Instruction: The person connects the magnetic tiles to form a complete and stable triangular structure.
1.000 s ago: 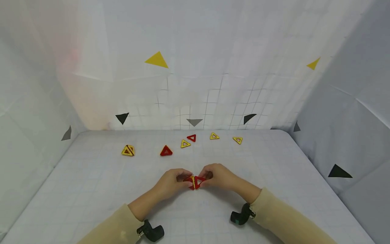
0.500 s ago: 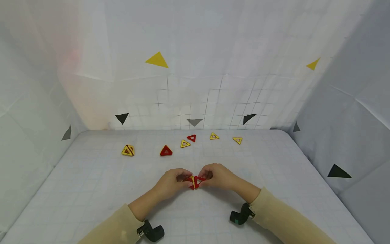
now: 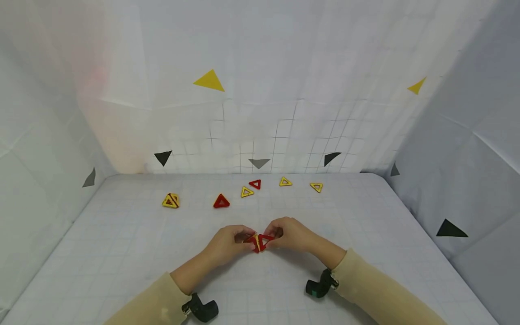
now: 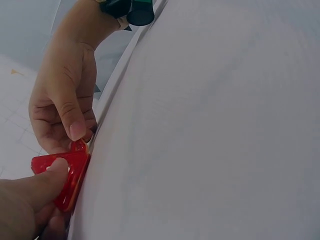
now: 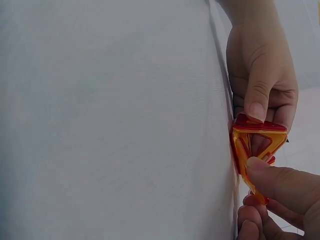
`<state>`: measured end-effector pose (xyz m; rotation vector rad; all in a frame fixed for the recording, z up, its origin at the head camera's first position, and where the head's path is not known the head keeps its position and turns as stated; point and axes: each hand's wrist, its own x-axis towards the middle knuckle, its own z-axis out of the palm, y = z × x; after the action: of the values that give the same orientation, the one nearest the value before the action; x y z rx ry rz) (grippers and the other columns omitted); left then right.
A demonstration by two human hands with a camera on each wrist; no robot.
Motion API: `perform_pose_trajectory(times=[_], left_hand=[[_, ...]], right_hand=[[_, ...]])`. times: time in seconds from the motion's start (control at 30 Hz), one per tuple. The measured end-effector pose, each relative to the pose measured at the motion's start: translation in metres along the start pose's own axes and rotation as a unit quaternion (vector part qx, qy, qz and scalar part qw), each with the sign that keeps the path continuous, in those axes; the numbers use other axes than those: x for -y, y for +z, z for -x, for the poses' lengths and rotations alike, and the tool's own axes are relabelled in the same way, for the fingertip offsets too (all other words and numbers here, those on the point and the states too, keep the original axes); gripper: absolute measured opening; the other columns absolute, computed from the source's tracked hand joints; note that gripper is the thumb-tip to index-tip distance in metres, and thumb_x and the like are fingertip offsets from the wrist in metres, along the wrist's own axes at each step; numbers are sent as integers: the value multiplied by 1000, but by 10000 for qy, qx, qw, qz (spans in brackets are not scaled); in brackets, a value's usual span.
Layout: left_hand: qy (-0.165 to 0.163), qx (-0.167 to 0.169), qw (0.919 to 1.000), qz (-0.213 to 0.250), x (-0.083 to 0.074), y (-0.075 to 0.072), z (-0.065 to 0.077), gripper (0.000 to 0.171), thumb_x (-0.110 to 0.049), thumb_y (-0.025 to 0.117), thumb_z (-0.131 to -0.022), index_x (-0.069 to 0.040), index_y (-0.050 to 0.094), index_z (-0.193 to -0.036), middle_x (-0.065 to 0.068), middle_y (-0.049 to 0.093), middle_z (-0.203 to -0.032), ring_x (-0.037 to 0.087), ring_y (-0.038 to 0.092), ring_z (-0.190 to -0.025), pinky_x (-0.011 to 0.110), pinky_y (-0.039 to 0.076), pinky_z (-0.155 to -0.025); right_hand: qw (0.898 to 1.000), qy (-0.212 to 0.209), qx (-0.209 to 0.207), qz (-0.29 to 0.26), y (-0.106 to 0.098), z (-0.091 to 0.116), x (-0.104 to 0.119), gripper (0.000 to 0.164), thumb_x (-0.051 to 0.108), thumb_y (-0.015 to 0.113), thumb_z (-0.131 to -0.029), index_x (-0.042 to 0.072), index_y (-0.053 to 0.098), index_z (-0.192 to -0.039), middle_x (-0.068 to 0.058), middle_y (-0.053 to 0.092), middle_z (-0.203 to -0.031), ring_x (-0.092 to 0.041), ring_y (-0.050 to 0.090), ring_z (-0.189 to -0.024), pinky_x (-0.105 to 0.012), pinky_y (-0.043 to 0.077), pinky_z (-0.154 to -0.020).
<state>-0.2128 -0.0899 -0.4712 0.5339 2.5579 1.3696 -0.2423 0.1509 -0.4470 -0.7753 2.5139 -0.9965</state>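
Note:
In the head view my left hand [image 3: 228, 244] and right hand [image 3: 293, 236] meet over the near middle of the white table [image 3: 260, 289]. The left thumb and fingers pinch a red-and-yellow triangular tile piece, whose red face [image 4: 75, 172] shows in the left wrist view. My right thumb and fingers pinch a hollow red triangle tile [image 3: 261, 241], placed edge to edge with the left piece. From the right wrist view, a yellow-orange hollow triangle [image 5: 242, 145] shows below a red edge [image 5: 260, 126]. Fingers partly hide both pieces.
Farther back stand a yellow pyramid-like piece [image 3: 175, 198] and a red one [image 3: 221, 206]. Loose hollow triangles lie near the back edge: a red one [image 3: 260, 184] and yellow ones [image 3: 247, 195] [image 3: 286, 184] [image 3: 317, 183]. A white sheet wall [image 3: 260, 126] rises behind.

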Motion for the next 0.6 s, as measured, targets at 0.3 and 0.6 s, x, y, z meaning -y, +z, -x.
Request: perform_pose_trajectory(times=[0.3, 0.6], left_hand=[[8, 177, 9998, -30, 4, -8, 1, 28, -20, 80, -87, -16, 74, -114, -9, 72, -100, 8, 65, -92, 32, 54, -85], [59, 199, 9998, 38, 7, -9, 0, 25, -19, 79, -88, -16, 74, -113, -9, 72, -100, 8, 65, -92, 34, 54, -85]], right_hand=[[9999, 109, 22, -89, 1, 1, 1, 19, 17, 83, -84, 14, 73, -101, 9, 66, -81, -11, 59, -74, -26, 52, -66], [9993, 103, 19, -348, 2, 2, 4, 26, 15, 84, -82, 12, 73, -105, 7, 69, -88, -13, 61, -77, -26, 54, -67]])
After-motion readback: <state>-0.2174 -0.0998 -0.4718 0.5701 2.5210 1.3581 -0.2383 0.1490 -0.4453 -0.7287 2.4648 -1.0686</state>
